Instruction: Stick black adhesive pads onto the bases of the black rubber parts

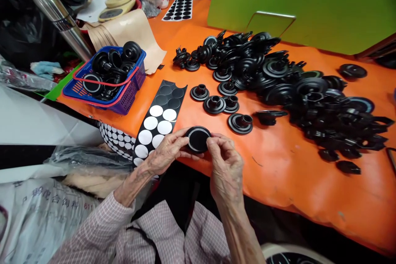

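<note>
Hands meet at the worktop's point(278, 173) near edge: left hand point(163, 152) and right hand point(224, 165) both pinch the black disc point(198, 139). Flat face tilted up toward the camera; being round, no long axis. Sticker sheet point(161, 119) at its 9 o'clock.

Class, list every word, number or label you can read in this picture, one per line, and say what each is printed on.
"611": printed on the white woven sack at lower left.
Chinese characters on the same sack: too blurred and creased to read with confidence.
Black round part held in both hands, sticker sheet, blue basket: no lettering visible.
</note>
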Tool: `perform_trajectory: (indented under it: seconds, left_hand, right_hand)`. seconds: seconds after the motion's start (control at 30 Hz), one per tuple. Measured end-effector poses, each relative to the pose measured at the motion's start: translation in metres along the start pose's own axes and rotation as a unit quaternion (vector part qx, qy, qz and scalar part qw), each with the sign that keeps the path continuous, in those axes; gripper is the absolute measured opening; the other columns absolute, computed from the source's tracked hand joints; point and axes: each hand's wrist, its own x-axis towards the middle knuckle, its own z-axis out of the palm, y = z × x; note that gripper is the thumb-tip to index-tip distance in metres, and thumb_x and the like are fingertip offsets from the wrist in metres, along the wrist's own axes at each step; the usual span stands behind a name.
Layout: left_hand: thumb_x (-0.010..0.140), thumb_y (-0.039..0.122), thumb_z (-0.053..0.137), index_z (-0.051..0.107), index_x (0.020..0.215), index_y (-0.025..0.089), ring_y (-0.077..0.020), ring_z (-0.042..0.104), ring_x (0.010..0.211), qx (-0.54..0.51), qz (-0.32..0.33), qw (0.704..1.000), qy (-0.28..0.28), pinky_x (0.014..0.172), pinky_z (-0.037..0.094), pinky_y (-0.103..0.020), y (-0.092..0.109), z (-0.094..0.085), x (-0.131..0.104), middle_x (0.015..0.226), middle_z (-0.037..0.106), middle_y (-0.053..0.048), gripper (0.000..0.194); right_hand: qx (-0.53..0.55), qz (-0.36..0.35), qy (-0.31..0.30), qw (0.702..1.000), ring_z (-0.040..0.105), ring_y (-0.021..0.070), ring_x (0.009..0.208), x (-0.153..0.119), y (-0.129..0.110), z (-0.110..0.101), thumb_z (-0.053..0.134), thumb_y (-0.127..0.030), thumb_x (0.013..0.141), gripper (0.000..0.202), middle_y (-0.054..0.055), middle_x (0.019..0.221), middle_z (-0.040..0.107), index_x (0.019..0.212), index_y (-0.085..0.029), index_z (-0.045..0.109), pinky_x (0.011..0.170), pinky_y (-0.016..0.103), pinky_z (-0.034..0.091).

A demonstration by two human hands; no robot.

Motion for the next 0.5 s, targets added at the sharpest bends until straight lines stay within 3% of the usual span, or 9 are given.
perform_trajectory:
  seconds: [0.3,0.5]
  left_hand:
    - [0.083,0.03,0.06,0.065,0.116,0.015,-0.0241,0.068,0.092,-0.01,0.008,1.0,-0.001,0.074,0.058,-0.034,-0.002,-0.002,-0.001,0.107,0.068,-0.011,0.037]
    - [0.082,0.034,0.067,0.063,0.115,0.016,-0.02,0.068,0.086,0.011,0.028,0.999,0.031,0.07,0.059,-0.032,-0.004,-0.003,-0.002,0.112,0.065,-0.009,0.038]
  right_hand:
    - [-0.052,-0.045,0.008,0.998,0.057,0.0166,0.081,-0.001,0.004,0.002,0.061,-0.044,0.08,0.027,0.005,0.094,0.055,0.075,-0.017,0.06,0.069,0.03,0.052]
    - [-0.082,-0.097,0.026,0.992,0.057,0.0155,0.076,-0.004,0.011,0.011,0.057,-0.039,0.085,0.021,0.003,0.087,0.053,0.079,-0.019,0.056,0.064,0.03,0.052]
